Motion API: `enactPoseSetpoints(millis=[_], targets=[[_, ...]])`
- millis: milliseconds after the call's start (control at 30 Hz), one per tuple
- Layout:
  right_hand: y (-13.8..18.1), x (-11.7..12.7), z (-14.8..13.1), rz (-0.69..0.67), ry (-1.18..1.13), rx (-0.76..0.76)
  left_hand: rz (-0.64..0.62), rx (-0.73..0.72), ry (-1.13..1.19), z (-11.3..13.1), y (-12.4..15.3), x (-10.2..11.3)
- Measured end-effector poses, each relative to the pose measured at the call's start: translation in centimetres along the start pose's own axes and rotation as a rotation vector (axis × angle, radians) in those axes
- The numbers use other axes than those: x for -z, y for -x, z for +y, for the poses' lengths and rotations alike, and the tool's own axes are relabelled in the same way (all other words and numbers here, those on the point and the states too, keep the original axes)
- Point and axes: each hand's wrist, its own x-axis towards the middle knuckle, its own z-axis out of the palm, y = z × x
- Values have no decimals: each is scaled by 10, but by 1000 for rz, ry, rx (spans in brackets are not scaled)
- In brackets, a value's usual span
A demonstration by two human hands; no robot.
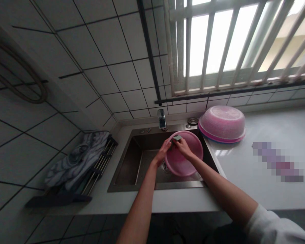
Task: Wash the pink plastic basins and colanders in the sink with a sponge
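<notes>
A pink plastic basin (184, 166) sits tilted in the right part of the steel sink (139, 159). My left hand (163, 152) is closed on the basin's left rim. Inside the basin near its upper left edge, my right hand (182, 146) grips a small greenish scrubbing pad (177, 138). The pad lies close to the basin wall; whether it presses on it I cannot tell. Behind the basin stands the faucet (161, 118), with no water visibly running.
An upside-down pink colander (222, 122) rests on the counter (244, 169) right of the sink. To the left, a striped cloth (78, 157) hangs over a metal rack (101, 166). A drain strainer (192, 121) lies by the sink's back edge. Window bars (208, 44) rise behind.
</notes>
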Motion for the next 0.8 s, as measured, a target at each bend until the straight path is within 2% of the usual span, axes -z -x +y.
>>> enactPoseSetpoints(millis=[33,100,200,267,333,467,500,533,567,667,700,733,800], targets=[[-2,3,0,26,-7,-13,-19,-6,-4,0,0,-1],[1,4,0,-62,-12,-36,-43,29,28,1,1,-2],[14,-5,2,-390,27,-51,-19,111,74,3,4,-1],[22,-12,2,-535,62,-31,8,117,42,4,5,1],[23,-14,1,-500,83,8,18,66,-10,5,4,1],[14,-7,-3,-129,89,30,15,-43,-61,3,1,-2],[12,-5,-4,-80,77,20,16,-46,-53,2,0,-3],[12,-4,-5,-90,64,4,19,-32,-38,1,0,-3],[13,-5,-6,-158,54,-15,28,-7,-18,0,0,-3],[19,-10,-5,-492,75,-65,68,75,10,-2,0,-1],[20,-11,-5,-544,88,-63,79,80,2,-2,0,0],[20,-12,-5,-528,96,-50,84,70,-11,-1,0,1],[17,-10,-4,-334,99,-12,64,32,-31,0,0,1]])
